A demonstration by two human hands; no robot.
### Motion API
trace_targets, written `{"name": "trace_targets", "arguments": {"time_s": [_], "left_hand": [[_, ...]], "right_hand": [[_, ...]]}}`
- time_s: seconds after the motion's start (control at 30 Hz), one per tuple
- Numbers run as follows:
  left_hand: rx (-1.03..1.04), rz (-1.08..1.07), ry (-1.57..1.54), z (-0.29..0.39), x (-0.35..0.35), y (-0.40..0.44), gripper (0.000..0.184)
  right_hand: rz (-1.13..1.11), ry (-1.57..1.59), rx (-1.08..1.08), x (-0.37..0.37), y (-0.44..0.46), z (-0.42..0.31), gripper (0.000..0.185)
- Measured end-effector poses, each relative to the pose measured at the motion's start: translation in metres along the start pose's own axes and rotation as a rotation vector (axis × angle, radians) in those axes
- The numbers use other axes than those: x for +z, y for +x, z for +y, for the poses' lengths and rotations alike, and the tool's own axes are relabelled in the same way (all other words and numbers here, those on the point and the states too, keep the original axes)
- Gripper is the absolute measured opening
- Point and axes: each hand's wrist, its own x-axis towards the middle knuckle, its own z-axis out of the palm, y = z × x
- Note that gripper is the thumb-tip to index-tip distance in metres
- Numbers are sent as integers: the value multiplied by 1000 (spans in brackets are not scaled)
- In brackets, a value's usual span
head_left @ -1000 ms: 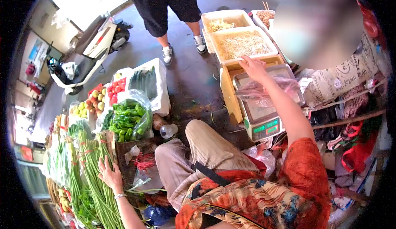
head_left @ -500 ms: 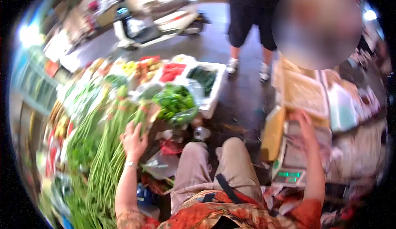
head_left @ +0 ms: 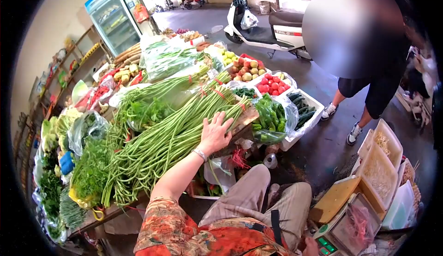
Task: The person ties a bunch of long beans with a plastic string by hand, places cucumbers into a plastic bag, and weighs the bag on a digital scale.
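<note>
My left hand (head_left: 215,132) lies on bundles of long green beans (head_left: 173,133), its fingers spread. Red ties (head_left: 219,94) bind the beans near their ends. Only a small part of my right hand (head_left: 311,246) shows at the bottom edge, beside the digital scale (head_left: 326,245) with its lit green display; its fingers are hidden. On the scale's pan rests a crumpled pink plastic bag (head_left: 359,222). Leafy herbs (head_left: 146,114) lie beside the beans, and a plastic bag of green peppers (head_left: 271,117) stands past their tied ends.
White boxes hold tomatoes (head_left: 273,86) and cucumbers (head_left: 302,108); apples (head_left: 247,68) lie behind. Shallow bins (head_left: 378,175) stand beyond the scale at right. Across the stall stands a person in black shorts (head_left: 383,94), near a parked scooter (head_left: 272,32). A glass-door fridge (head_left: 115,20) is at back left.
The view has swung left toward the vegetables. My left hand now rests on the beans. My right hand has drawn back from over the scale's pan to the scale's near side.
</note>
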Motion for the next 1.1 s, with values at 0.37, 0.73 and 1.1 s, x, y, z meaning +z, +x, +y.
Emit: {"name": "trace_targets", "arguments": {"time_s": [0.37, 0.73, 1.1], "left_hand": [[-3, -5, -25, -2, -1, -1, 52], [5, 18, 16, -4, 8, 0, 49], [8, 37, 22, -3, 5, -1, 48]], "right_hand": [[333, 456, -24, -57, 45, 57, 48], [435, 650, -79, -101, 53, 90, 59], [467, 824, -165, -152, 63, 120, 69]]}}
